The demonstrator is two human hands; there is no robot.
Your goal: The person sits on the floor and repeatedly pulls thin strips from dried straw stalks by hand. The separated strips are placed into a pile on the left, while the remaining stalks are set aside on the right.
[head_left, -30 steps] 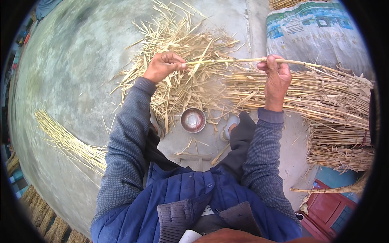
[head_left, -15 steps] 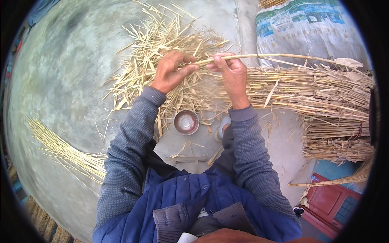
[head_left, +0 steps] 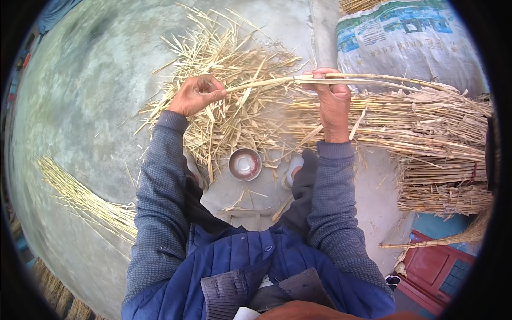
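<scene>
A long dry reed stalk [head_left: 266, 82] stretches between my two hands, its far end running off to the right. My left hand [head_left: 196, 95] pinches its left end between thumb and fingers. Farther right, my right hand [head_left: 333, 93] is closed round the stalk, where a pale leaf sheath [head_left: 368, 81] splits away from it. Beneath my hands lies a heap of loose straw-coloured husks [head_left: 224, 58]. A thick bundle of unstripped stalks [head_left: 394, 120] lies just below and to the right of my right hand.
A small round metal bowl [head_left: 245, 164] sits on the concrete floor [head_left: 101, 106] between my feet. Cleaned pale stalks [head_left: 88, 198] lie at left. A white printed sack [head_left: 410, 48] stands at the far right. A red panelled object [head_left: 434, 264] is at the lower right.
My hands have moved apart along the stalk, the left one leftward and the right one rightward. A strip of leaf sheath now stands away from the stalk at my right hand.
</scene>
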